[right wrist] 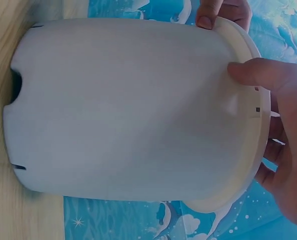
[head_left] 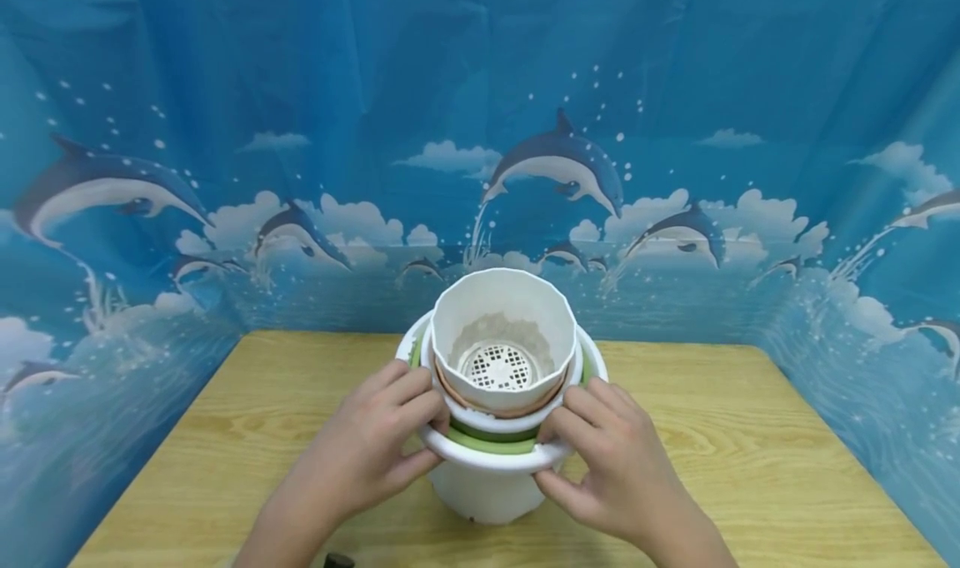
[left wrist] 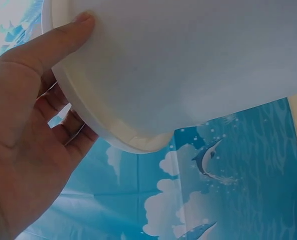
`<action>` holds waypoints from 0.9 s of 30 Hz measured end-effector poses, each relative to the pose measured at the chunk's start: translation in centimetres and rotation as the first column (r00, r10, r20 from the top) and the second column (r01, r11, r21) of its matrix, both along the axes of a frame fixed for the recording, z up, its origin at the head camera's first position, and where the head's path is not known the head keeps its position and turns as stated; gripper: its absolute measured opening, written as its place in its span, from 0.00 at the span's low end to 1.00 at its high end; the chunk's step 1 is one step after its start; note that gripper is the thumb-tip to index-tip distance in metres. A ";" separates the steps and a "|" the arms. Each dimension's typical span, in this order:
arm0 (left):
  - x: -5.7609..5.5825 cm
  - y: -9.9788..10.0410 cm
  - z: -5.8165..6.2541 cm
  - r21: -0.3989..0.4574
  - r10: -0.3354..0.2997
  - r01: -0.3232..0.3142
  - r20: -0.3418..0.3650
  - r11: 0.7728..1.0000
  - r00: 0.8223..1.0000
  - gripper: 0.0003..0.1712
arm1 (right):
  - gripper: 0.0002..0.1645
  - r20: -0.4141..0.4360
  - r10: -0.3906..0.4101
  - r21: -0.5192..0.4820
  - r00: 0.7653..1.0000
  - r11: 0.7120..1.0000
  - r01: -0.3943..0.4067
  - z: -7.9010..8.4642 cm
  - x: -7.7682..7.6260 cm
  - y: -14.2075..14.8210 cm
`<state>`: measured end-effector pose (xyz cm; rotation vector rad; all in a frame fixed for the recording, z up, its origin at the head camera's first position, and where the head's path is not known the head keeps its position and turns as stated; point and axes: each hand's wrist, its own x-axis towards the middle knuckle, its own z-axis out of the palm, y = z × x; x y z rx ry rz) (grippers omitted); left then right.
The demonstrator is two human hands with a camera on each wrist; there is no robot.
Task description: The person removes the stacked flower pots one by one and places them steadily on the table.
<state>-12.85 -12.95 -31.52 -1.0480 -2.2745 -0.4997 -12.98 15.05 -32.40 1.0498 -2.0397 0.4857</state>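
Several flower pots stand nested upright in one stack. The outermost is a large white flower pot (head_left: 487, 493) with a wide rim. Inside it show a green pot (head_left: 491, 445), a smaller white rim and a brown rim. On top sits a white pot (head_left: 504, 301) with a grid of drainage holes and a brownish stain inside. My left hand (head_left: 382, 435) grips the outer pot's rim on the left, thumb (left wrist: 71, 42) against the outside wall, fingers over the edge. My right hand (head_left: 611, 455) holds the same rim on the right, its thumb (right wrist: 253, 72) below the rim.
The stack is on a light wood-grain table (head_left: 720, 451). A blue curtain (head_left: 420, 68) printed with dolphins hangs behind and at both sides. The end of a small dark object (head_left: 339, 560) shows at the bottom edge of the head view.
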 end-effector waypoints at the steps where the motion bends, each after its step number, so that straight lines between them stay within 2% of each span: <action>1: 0.1 0.0 0.1 -0.005 0.001 -0.001 0.009 1.000 1.000 0.22 | 0.16 0.009 0.007 0.001 1.000 1.000 -0.007 0.1 0.1 0.0; 11: 1.4 0.0 1.0 -0.076 0.040 -0.034 0.072 0.996 0.997 0.22 | 0.20 0.032 0.120 -0.002 0.992 0.993 -0.120 0.5 0.6 -0.2; 17: 1.7 0.0 1.3 -0.102 0.065 -0.054 0.102 0.993 0.993 0.21 | 0.17 0.038 0.210 -0.024 0.977 0.978 -0.209 1.0 0.6 0.0; 20: 1.7 0.0 1.3 -0.103 0.069 -0.057 0.113 0.993 0.991 0.21 | 0.16 0.064 0.296 -0.088 0.953 0.953 -0.290 1.4 0.6 0.2; 23: 1.7 -0.1 1.3 -0.108 0.076 -0.062 0.127 0.992 0.989 0.21 | 0.14 0.009 0.346 -0.201 0.938 0.920 -0.338 1.7 0.3 0.3; 27: 1.8 -0.1 1.4 -0.118 0.083 -0.067 0.135 0.991 0.987 0.21 | 0.16 -0.142 0.290 -0.360 0.946 0.876 -0.323 1.7 0.0 -0.1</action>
